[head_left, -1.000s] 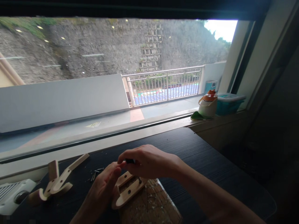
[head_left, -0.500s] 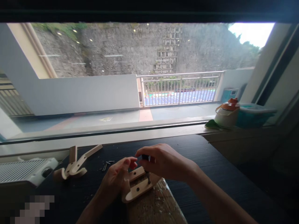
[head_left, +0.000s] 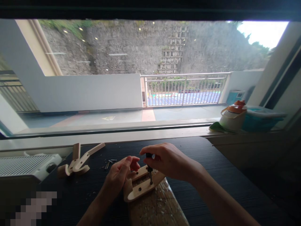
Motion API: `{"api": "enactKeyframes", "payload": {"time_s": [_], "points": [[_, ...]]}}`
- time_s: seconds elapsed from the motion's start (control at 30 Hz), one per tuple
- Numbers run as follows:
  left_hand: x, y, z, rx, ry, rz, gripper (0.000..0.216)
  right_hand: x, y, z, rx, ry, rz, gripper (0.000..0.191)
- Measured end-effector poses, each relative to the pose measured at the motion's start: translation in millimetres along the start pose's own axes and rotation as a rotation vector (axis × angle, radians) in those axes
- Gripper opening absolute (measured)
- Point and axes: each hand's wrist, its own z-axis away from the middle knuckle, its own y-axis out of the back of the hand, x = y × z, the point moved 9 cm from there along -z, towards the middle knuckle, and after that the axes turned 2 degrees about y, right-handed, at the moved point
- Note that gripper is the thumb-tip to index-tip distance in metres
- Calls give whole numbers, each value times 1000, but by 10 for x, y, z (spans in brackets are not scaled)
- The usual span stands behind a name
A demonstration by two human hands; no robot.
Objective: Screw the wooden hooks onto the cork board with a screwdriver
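Observation:
My right hand (head_left: 164, 160) grips the black handle of a screwdriver (head_left: 150, 177), which stands almost upright. Its tip meets the near arm of a pale U-shaped wooden piece (head_left: 145, 189), at or in a hole there. Other dark holes show along both arms of this piece, which lies on a thick wooden block (head_left: 157, 208) with a shiny wrapped side. Beside the piece's rounded left end is my left hand (head_left: 119, 174), loosely curled with thumb and fingers apart. It seems to rest against the wood; its lower fingers are hidden.
Several dark screws (head_left: 109, 164) lie left of my hands on the black table (head_left: 195, 194). Farther left are curved wooden parts (head_left: 78, 161) and a white slatted appliance (head_left: 28, 168). A bottle (head_left: 232, 117) and teal bin (head_left: 261, 121) stand on the window sill at right.
The whole view has shifted slightly. My right hand still grips the screwdriver at the same spot, with more of its shaft showing. My left hand stays beside the wooden piece.

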Motion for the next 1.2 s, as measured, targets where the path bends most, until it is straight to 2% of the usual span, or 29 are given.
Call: {"api": "enactKeyframes", "payload": {"time_s": [0.23,0.47,0.67,0.8,1.2], "points": [[58,38,-18,24,-56,-44,47,-93,-38,16,-105,29,-91,31],[47,15,9,27,-23,-14,47,-1,20,-3,-5,-35,-4,28],[55,22,9,33,-40,-55,45,37,-6,38,-95,-56,-23,31],[61,14,11,25,-52,-64,43,7,-6,40,-107,-45,-46,31],[81,18,18,36,-78,-104,43,-36,34,3,-14,5,0,27]]}}
